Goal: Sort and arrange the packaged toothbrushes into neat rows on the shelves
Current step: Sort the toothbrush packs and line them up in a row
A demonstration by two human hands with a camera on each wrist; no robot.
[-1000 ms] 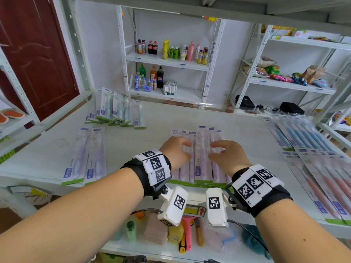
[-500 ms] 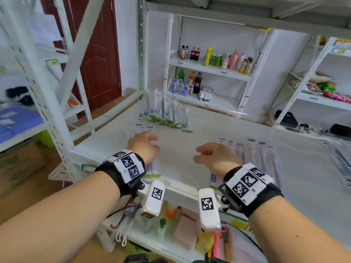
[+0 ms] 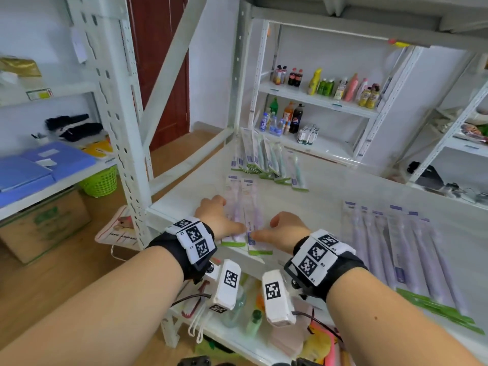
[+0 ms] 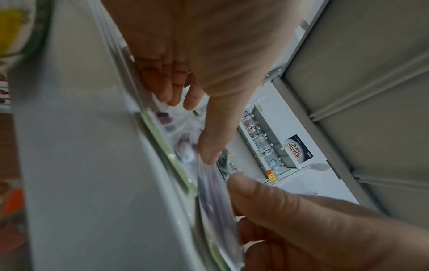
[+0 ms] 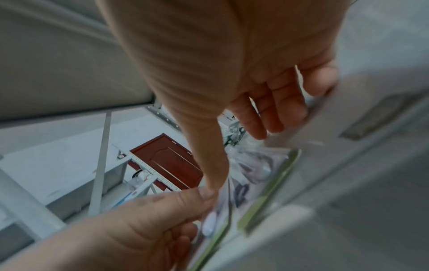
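Observation:
Two purple toothbrush packs lie side by side near the left front corner of the white shelf, their green ends at the edge. My left hand rests on the left pack with loosely bent fingers, its thumb touching the right pack. My right hand hovers at the right pack's side, fingers straight, thumb tip on the pack. A row of purple packs lies to the right. Several teal packs overlap at the back left.
A perforated white upright stands just left of my left hand. The lower shelf holds bottles and toiletries. Drink bottles fill the rack behind. A cardboard box sits on the floor at left.
Both hands left the middle row of purple packs and moved left to the two packs at the front left corner. My view swung left with them.

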